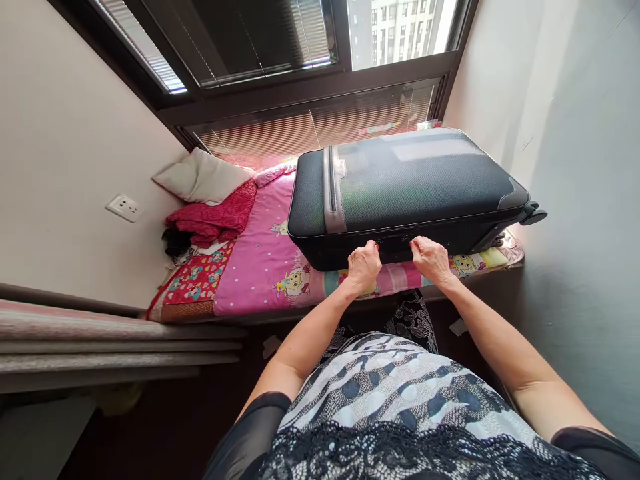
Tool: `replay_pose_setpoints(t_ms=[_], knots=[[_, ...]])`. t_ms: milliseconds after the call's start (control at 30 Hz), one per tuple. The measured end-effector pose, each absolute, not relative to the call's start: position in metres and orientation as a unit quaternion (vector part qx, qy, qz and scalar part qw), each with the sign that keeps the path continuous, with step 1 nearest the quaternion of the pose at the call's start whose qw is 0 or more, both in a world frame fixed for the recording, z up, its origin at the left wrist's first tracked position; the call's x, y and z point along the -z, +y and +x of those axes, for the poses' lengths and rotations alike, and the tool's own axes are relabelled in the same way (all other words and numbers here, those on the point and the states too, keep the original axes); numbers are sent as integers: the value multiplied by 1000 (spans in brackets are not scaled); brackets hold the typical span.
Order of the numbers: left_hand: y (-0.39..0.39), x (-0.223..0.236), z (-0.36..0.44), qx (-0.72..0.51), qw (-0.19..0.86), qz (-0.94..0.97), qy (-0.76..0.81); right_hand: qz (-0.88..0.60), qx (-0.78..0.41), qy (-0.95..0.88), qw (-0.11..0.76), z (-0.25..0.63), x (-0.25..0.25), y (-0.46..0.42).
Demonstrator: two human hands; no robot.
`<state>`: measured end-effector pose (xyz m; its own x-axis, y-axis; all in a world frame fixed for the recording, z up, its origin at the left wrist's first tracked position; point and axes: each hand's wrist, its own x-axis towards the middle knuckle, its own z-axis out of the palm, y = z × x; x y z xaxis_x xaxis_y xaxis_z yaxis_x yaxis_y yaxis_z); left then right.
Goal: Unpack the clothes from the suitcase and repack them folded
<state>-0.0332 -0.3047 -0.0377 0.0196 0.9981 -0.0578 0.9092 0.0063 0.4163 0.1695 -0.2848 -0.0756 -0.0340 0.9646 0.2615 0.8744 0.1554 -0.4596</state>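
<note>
A large black suitcase (420,180) with grey trim lies on its side on a pink patterned bed cover (250,267). Its wheels point to the right, near the wall. My left hand (365,267) is closed in a pinch at the near side of the suitcase, by the zip edge. A short distance to the right, my right hand (431,259) pinches at the same side. Both thumbs and forefingers are pressed together along the zip line. Small zip pulls seem to be between the fingers, though they are mostly hidden.
A white pillow (203,175) and a crumpled red cloth (215,217) lie at the left end. Behind the suitcase is a window with blinds (280,130). Striped curtains (100,340) hang at the left, and a grey-white wall (575,200) bounds the right.
</note>
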Motion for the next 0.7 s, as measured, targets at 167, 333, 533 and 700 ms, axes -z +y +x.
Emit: replay_pose_setpoints(t_ms=[167,333,533,700], knots=[[-307,38,-55,-139,149,660,723,-686,-54,-673,271,191,74,-280],[-312,40,-98,-146,120,620,762,-742,-20,-632,222,234,67,-277],[-313,43,-136,-174,79,590,784,-793,16,-586,164,273,54,-275],[-313,47,-160,-184,56,560,806,-833,7,-543,104,296,41,-277]])
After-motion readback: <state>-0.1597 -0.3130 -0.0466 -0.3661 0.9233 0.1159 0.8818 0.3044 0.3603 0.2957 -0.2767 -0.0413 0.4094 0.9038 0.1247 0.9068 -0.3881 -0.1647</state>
